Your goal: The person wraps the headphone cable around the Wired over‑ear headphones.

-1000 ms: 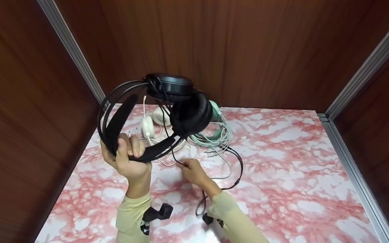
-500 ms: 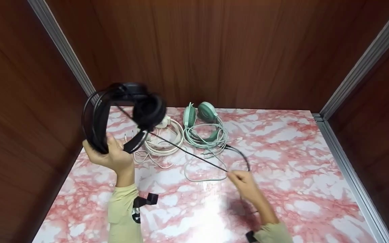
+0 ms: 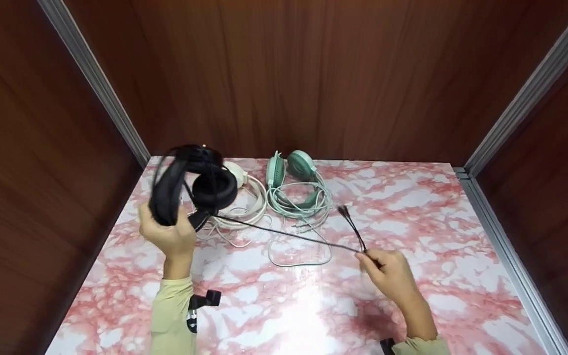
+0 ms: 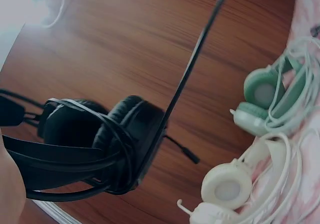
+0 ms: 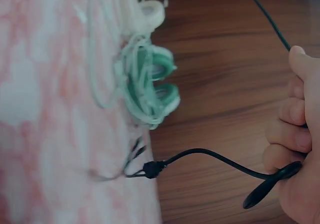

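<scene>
My left hand (image 3: 168, 236) grips the headband of a black over-ear headset (image 3: 215, 190), held up at the left above the table. In the left wrist view its two ear cups (image 4: 132, 139) and a small microphone boom (image 4: 187, 153) show. From the headset a black cable (image 3: 284, 232) runs taut to the right. My right hand (image 3: 395, 276) holds that cable with curled fingers. Past the fist, the cable's loose end with its split plugs (image 3: 345, 214) hangs free; the right wrist view shows a dark splitter (image 5: 153, 169) on it.
A white headset (image 3: 259, 197) lies behind the black one, partly covered by it. Beside it lies a green headset (image 3: 301, 165) with its pale cable coiled on it. Brown wood-grain walls (image 3: 284, 79) enclose the pink-and-white marbled table (image 3: 274, 305).
My right hand has moved right along the cable, drawing it straight and pulling its plug end off the table. The headset in my left hand has moved left and lower.
</scene>
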`<state>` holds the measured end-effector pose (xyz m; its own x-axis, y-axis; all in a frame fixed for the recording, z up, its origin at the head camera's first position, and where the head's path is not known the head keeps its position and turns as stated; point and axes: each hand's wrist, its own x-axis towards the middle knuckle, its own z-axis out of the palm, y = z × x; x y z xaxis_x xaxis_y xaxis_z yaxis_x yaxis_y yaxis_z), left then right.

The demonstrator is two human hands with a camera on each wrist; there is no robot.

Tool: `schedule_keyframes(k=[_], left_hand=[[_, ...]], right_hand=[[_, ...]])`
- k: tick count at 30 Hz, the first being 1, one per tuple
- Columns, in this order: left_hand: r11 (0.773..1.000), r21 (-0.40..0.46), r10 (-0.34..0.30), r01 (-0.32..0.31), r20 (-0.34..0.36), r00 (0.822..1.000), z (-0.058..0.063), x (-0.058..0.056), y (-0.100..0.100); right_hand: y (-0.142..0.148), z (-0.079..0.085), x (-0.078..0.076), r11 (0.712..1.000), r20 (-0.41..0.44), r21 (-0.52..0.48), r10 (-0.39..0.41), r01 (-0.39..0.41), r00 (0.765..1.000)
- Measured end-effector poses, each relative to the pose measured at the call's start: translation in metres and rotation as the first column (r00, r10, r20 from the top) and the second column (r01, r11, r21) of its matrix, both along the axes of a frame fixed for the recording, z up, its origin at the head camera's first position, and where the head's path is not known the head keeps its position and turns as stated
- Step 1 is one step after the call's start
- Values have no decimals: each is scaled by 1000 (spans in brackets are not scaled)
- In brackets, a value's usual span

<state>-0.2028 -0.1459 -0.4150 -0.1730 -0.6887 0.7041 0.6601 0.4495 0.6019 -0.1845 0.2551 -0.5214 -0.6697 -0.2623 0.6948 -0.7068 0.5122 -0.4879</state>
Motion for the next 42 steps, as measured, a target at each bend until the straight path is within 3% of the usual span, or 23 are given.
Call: schedule_keyframes(k=[5, 8, 11, 13, 14, 16, 18, 19, 20, 22, 24, 26, 27, 28, 29, 30, 31, 33, 36, 38, 39, 41, 42], left_hand=[[965, -261, -12, 38, 98, 995, 4, 0, -1], [922, -371, -57, 112, 156, 986, 4, 1, -5], [868, -441, -117, 229, 267, 957, 7, 5, -6], [811, -471, -182, 348, 362, 914, 10, 7, -5], [771, -471, -237, 429, 412, 880, 10, 7, -4], [663, -445, -373, 602, 500, 781, 9, 5, -2], [519, -385, -523, 763, 564, 640, 3, 0, 1], [439, -339, -598, 832, 581, 552, -2, -3, 3], [349, -283, -677, 893, 583, 449, -9, -6, 4], [152, -160, -815, 975, 538, 215, -23, -9, 9], [-67, -21, -913, 998, 404, -53, -37, -11, 16], [-310, 78, -928, 948, 191, -319, -49, -11, 23], [-417, 102, -902, 903, 77, -425, -54, -11, 27], [-509, 113, -860, 853, -29, -509, -58, -11, 31], [-586, 114, -809, 802, -125, -574, -61, -11, 35], [-646, 107, -757, 756, -210, -618, -64, -11, 38], [-694, 100, -706, 713, -288, -647, -66, -12, 41], [-750, 90, -626, 656, -417, -659, -69, -13, 47], [-775, 67, -548, 628, -566, -616, -74, -17, 54], [-763, 51, -518, 644, -644, -562, -77, -20, 57], [-746, 53, -514, 664, -681, -522, -79, -21, 58], [-696, 81, -513, 713, -751, -415, -81, -22, 60], [-660, 114, -522, 743, -781, -343, -81, -23, 60]], right_hand=[[6, 31, -10, 1000, -271, -25, -1, -6, 963], [9, 50, -17, 999, -368, -52, -5, -15, 930], [10, 67, -24, 995, -426, -99, -56, 15, 903], [10, 76, -29, 990, -449, -132, -110, 56, 886], [10, 79, -32, 986, -453, -147, -137, 78, 881], [10, 84, -40, 981, -447, -159, -169, 109, 879], [9, 87, -48, 979, -416, -169, -177, 115, 892], [8, 87, -51, 978, -396, -171, -176, 116, 901], [7, 88, -54, 978, -372, -174, -171, 112, 912], [5, 86, -60, 978, -311, -184, -156, 102, 937], [1, 82, -64, 975, -232, -196, -153, 107, 961], [-4, 75, -67, 973, -139, -198, -149, 120, 979], [-7, 69, -68, 972, -95, -196, -153, 133, 984], [-11, 63, -69, 971, -39, -195, -150, 140, 988], [-15, 56, -70, 971, 12, -190, -144, 143, 990], [-20, 50, -71, 972, 61, -187, -132, 141, 989], [-25, 43, -71, 974, 119, -179, -121, 141, 986], [-35, 29, -71, 977, 220, -174, -84, 123, 972], [-53, 12, -65, 988, 338, -118, -51, 96, 940], [-65, 3, -58, 996, 378, -67, -24, 53, 925], [-72, -1, -54, 999, 386, -30, -17, 31, 923], [-85, -7, -46, 999, 407, 30, 1, -14, 914], [-91, -10, -42, 998, 406, 52, 6, -29, 914]])
